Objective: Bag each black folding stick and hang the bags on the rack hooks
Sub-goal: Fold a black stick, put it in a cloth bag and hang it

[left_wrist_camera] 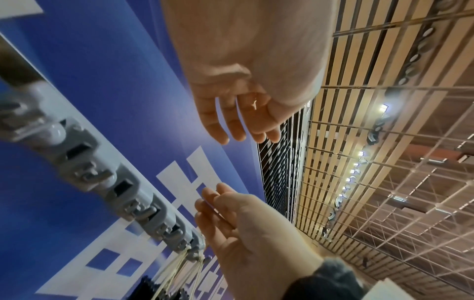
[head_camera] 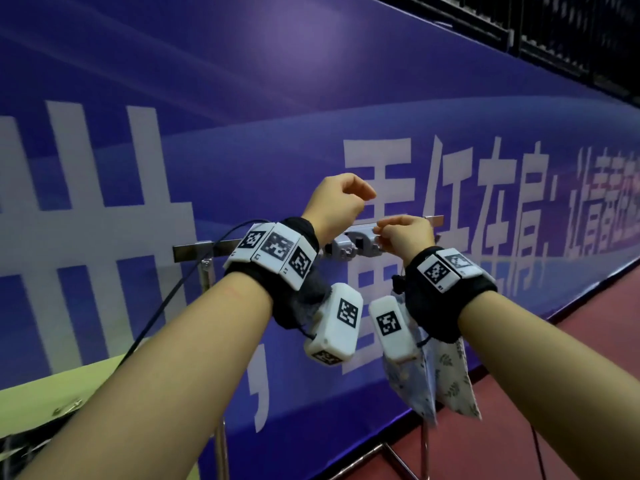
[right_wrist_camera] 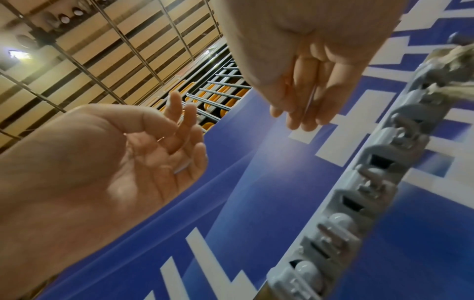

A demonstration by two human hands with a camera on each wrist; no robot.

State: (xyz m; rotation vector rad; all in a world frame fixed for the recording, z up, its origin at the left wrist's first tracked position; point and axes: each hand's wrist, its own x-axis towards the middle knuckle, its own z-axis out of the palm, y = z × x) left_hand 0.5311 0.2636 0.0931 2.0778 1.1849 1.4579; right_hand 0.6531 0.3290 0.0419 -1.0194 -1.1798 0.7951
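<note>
Progress, as we judge it: at least one bag (head_camera: 450, 372), pale with a leaf print, already hangs by its cream drawstrings (left_wrist_camera: 177, 270) from a hook at the right end of the grey hook strip (head_camera: 356, 244) on the rack rail (head_camera: 194, 252); a darker, mesh-like bag (head_camera: 304, 292) seems to hang just left of it, mostly hidden behind the left wrist. We see no black folding stick; presumably they sit inside the bags, which we cannot confirm. Several hooks to the left on the strip stand empty. How many sticks remain we cannot tell. Left hand (head_camera: 337, 199): raised above the strip, near its middle, fingers (left_wrist_camera: 225, 125) loosely curled, holding nothing, apart from the rack. Right hand (head_camera: 407, 233): level with the strip's right end, just beside the loaded hook, fingers (right_wrist_camera: 184, 130) relaxed and half open, palm empty; whether a fingertip brushes the strip we cannot tell.
</note>
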